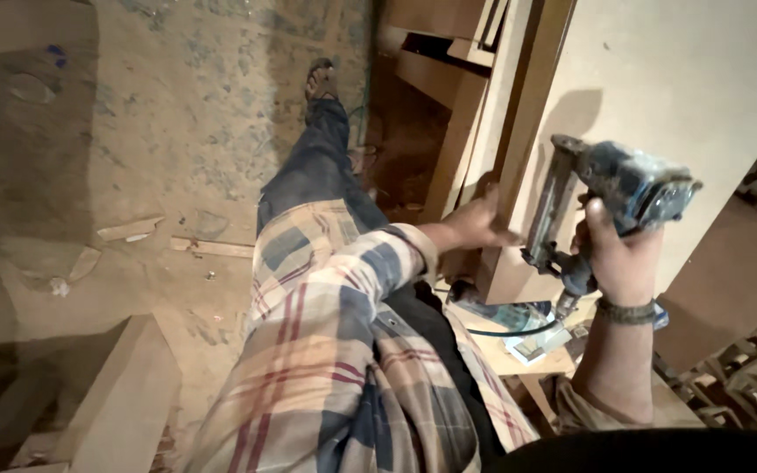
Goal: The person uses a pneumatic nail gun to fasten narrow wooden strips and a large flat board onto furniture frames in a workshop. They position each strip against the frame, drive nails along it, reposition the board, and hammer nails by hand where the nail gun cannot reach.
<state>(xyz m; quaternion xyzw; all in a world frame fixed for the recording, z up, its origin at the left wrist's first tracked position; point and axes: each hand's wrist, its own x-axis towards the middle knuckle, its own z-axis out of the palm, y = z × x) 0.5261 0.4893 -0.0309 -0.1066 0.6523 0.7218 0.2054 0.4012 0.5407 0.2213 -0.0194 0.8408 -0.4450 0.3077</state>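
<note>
The dusty floor (177, 131) fills the left half of the view, with offcuts of wood scattered on it and 1 thick beam (124, 398) lying near its lower left corner. A large pale board panel (685, 96) stands upright on the right, its narrow brown front edge (527, 114) running top to bottom beside an open wooden cabinet frame (435, 79). The person's leg in blue jeans (313, 166) stretches across the floor toward the frame, the sandalled foot (320, 81) at its far end. A plaid shirt sleeve (343, 307) covers the left arm.

The left hand (475, 219) presses against the panel's front edge, fingers wrapped round it about halfway down. The right hand (619, 258), with a band on the wrist, grips the handle of a pneumatic nail gun (611, 188); the fingers are closed tight on it. The gun's magazine and nose sit against the panel's face, just beside the front edge and near the left hand. A dark hose (510, 331) trails below the gun over a small wooden stool (519, 350), where a flat packet (532, 343) lies at its right edge.
</note>
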